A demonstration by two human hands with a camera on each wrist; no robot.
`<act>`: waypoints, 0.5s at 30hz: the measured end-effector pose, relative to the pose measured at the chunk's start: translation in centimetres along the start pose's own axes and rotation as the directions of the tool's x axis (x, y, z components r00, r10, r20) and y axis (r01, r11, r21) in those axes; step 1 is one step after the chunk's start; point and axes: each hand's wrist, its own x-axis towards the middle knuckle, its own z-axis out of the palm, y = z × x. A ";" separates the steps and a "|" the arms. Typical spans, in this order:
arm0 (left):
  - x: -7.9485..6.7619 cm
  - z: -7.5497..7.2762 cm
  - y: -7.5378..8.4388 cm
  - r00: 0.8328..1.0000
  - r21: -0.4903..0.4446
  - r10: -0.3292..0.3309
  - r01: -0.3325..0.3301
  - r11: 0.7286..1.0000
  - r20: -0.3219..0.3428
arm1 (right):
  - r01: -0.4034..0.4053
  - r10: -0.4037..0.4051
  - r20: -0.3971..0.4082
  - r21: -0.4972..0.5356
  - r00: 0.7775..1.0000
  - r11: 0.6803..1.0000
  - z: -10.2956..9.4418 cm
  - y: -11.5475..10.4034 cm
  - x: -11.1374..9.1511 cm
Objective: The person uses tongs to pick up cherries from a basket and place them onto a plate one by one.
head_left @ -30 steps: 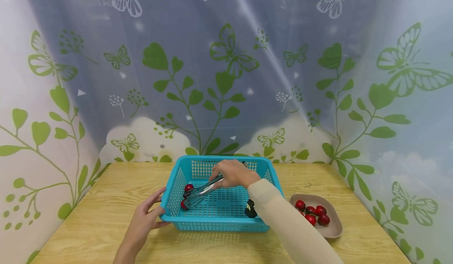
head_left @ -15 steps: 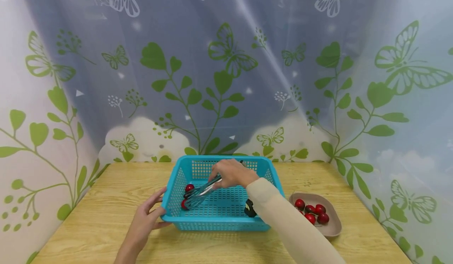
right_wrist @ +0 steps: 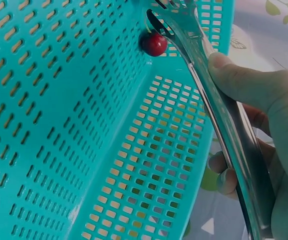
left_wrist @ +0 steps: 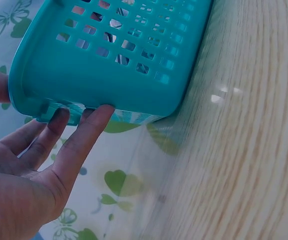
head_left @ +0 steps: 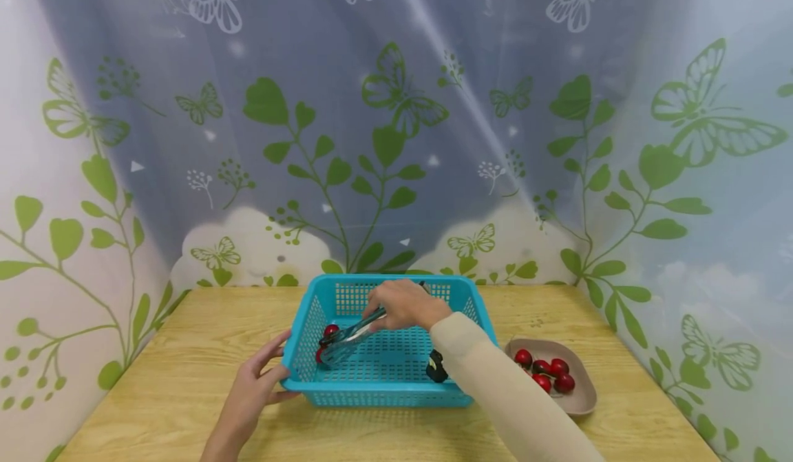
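A blue perforated plastic basket stands on the table. My left hand grips its left end, thumb near the front corner and fingers against the outside, as the left wrist view shows of the hand at the rim. Over the basket my right hand holds metal tongs, pointed down toward the left end. One red cherry lies behind the tongs' tips; another cherry is partly hidden by them. The right wrist view has a cherry close beside a tip; I cannot tell whether they touch.
Right of the basket sits a shallow pinkish-brown dish with several cherries. A small black object shows beside the right sleeve. A patterned curtain hangs behind the wooden table.
The tongs' tips shift slightly around the cherries at the basket's left end. Both hands, the basket and the dish stay almost where they were.
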 end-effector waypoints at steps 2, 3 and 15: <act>-0.1 0.0 0.0 1.000 0.000 -0.001 0.001 1.000 0.001 | 0.004 -0.004 -0.003 -0.004 1.000 1.000 -0.1 0.1 -0.1; -0.1 0.0 -0.1 1.000 -0.001 -0.001 0.001 1.000 0.001 | 0.004 -0.004 -0.005 -0.007 1.000 1.000 -0.2 0.1 -0.2; -0.1 0.0 0.0 1.000 0.000 0.000 0.000 1.000 0.005 | 0.018 -0.015 -0.043 0.048 0.999 0.999 -1.3 0.9 -1.7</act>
